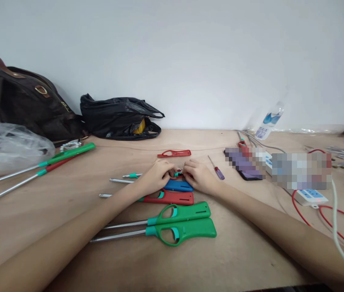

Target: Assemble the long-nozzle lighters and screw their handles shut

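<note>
In the head view, the left hand pinches an open lighter mid tabletop. The right hand is just beside; I can't tell if it grips. A red cover lies behind, not on it. The blue lighter, red lighter and green lighters look whole.
</note>
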`<state>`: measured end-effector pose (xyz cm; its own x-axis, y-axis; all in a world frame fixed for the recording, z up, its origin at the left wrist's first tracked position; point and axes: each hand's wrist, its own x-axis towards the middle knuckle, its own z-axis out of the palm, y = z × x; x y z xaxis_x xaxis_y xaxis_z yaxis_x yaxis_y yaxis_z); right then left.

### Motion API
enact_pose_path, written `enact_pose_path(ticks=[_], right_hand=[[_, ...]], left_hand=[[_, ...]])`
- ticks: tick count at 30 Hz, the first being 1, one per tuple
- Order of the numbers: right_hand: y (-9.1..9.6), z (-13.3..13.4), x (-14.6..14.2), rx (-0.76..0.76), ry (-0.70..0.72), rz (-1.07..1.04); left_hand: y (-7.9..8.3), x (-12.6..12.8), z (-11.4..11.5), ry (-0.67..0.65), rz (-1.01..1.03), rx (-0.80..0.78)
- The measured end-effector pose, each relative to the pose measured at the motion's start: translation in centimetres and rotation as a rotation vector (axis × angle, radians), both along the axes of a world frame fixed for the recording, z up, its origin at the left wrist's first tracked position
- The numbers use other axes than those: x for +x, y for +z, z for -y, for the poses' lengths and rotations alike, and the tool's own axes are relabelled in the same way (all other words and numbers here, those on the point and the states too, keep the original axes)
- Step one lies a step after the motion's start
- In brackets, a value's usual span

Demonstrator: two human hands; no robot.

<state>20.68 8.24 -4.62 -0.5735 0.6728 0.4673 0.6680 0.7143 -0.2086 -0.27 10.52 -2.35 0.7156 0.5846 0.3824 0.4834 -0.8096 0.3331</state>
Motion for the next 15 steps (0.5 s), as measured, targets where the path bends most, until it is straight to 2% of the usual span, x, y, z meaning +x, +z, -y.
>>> enact_pose_path(ticks=[5, 9, 15], right_hand=[[0.15, 0.11, -0.05, 0.131, 0.004, 0.185], [0.03, -0.01, -0.03, 0.13, 0.01, 0.172], [-0.04, -0.09, 0.01, 0.155, 0.007, 0.2]], left_hand=[[0.54, -0.32, -0.23, -0.026, 0.042, -0.034], [0.67, -0.53, -0.45, -0.079, -0.018, -0.027], [0.34, -0.77, -0.75, -0.08, -0.136, 0.042]])
